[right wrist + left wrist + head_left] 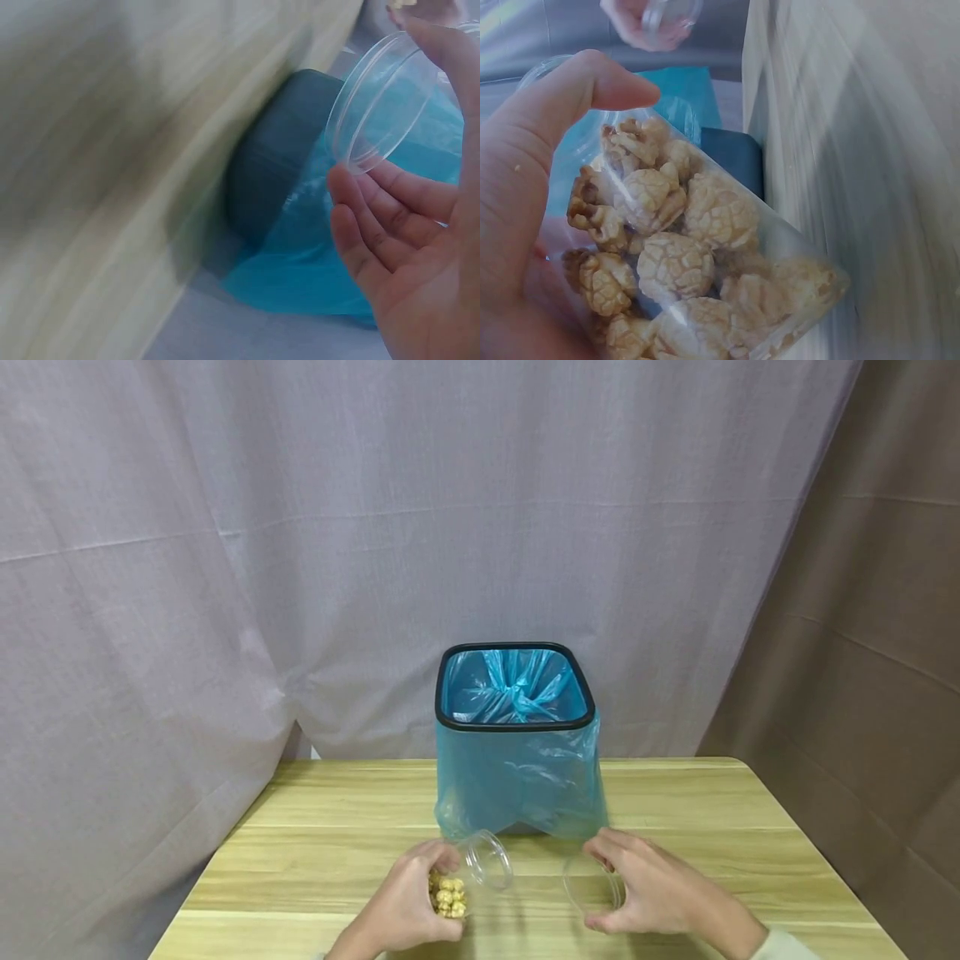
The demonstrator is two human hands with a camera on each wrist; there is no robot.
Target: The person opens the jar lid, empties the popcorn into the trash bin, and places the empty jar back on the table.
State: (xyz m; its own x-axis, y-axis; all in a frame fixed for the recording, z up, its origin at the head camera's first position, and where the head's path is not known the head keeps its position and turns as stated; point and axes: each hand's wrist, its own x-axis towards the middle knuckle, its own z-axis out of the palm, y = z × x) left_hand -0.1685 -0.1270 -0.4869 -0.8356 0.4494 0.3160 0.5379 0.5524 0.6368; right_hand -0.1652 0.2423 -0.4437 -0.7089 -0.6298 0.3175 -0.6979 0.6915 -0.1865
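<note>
My left hand (411,900) grips a clear plastic jar (491,860) around its side. Caramel popcorn (450,897) fills its lower part, and the jar lies tilted with its mouth toward the right. Close up in the left wrist view, large popcorn pieces (676,266) press against the clear wall, with the thumb (592,82) over the near side. Off to the right, my right hand (648,883) pinches a round clear lid (592,883) by its rim between thumb and fingers. In the right wrist view the lid (382,101) is held on edge, apart from the jar.
A bin with a black rim (517,727) and a blue plastic liner (517,777) stands just beyond both hands. Beneath is a wood-grain table (330,827). Grey curtain (360,527) hangs behind, and brown curtain (862,693) is at the right.
</note>
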